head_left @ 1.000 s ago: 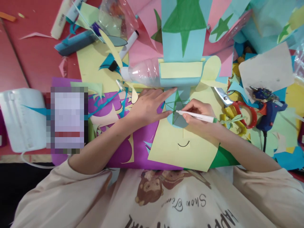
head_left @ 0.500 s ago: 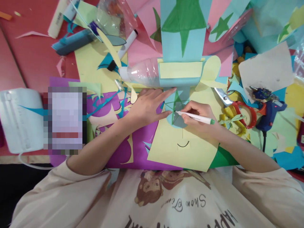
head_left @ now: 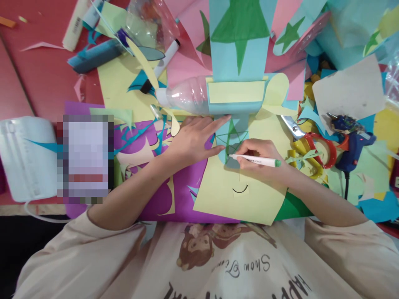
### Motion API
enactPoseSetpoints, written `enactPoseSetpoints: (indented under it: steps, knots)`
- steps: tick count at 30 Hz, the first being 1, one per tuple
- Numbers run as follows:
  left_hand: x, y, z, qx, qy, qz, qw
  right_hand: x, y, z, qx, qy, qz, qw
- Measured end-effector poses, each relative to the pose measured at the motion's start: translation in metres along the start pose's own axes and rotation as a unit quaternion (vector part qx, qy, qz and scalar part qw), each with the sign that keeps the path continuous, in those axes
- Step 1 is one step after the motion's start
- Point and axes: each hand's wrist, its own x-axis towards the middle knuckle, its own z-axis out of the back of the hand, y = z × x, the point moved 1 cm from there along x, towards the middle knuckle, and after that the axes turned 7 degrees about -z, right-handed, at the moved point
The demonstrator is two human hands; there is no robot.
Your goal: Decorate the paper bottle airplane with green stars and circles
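Note:
My right hand [head_left: 258, 155] is closed around a white marker [head_left: 263, 160] with a green end. Its tip rests on a rounded light-blue paper piece [head_left: 238, 124], inside a star drawn in green lines and partly filled. My left hand [head_left: 195, 139] lies flat with fingers spread, its index fingertip and thumb at the blue piece's left edge. Under both lies a yellow paper sheet [head_left: 237, 203] with a black curved line. Just beyond the hands lies a clear plastic bottle [head_left: 187, 94] wrapped in blue and yellow paper, below a blue strip bearing a large green star [head_left: 241, 25].
Red-handled scissors [head_left: 321, 147] and a blue glue gun [head_left: 355, 151] lie to the right among paper scraps. On the left are a white case [head_left: 28, 158] and a blurred-out phone [head_left: 87, 158]. A black-capped marker [head_left: 162, 64] lies beyond the left hand.
My right hand has moved the marker tip slightly toward me, down the star's left point. The left hand stays in place.

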Motion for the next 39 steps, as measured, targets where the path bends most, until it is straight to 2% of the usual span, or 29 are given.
enactPoseSetpoints:
  steps: [5,10,16,20,23,25,30,34,39]
  knots:
    - [0.000,-0.001,0.001,0.005,0.005,0.003,1.000,-0.001,0.000,0.000,-0.008,-0.007,0.013,1.000]
    - [0.001,-0.001,0.001,0.000,0.003,0.003,1.000,-0.001,0.000,0.000,-0.002,0.019,0.007,1.000]
    - [0.001,-0.001,0.002,0.002,0.003,0.003,1.000,-0.001,0.000,0.001,0.009,0.021,0.025,0.999]
    - [0.001,-0.001,0.000,0.008,-0.002,0.002,1.000,0.000,0.003,0.002,0.033,0.042,-0.011,0.998]
    - [0.001,0.000,-0.001,0.011,-0.009,-0.004,1.000,0.002,0.004,0.004,0.104,0.040,-0.102,0.989]
    - [0.001,0.000,-0.001,0.010,-0.011,-0.004,1.000,0.003,0.003,0.005,0.143,0.026,-0.135,0.980]
    - [0.001,0.000,0.000,0.006,-0.008,0.001,1.000,0.005,0.002,0.007,0.162,-0.011,-0.092,0.982]
    - [0.001,0.000,0.001,-0.001,0.001,0.002,1.000,0.000,0.007,0.006,0.153,-0.009,-0.099,0.983]
    - [0.001,-0.001,0.000,-0.008,0.000,0.008,1.000,-0.012,0.013,-0.002,0.085,-0.007,-0.109,0.990]
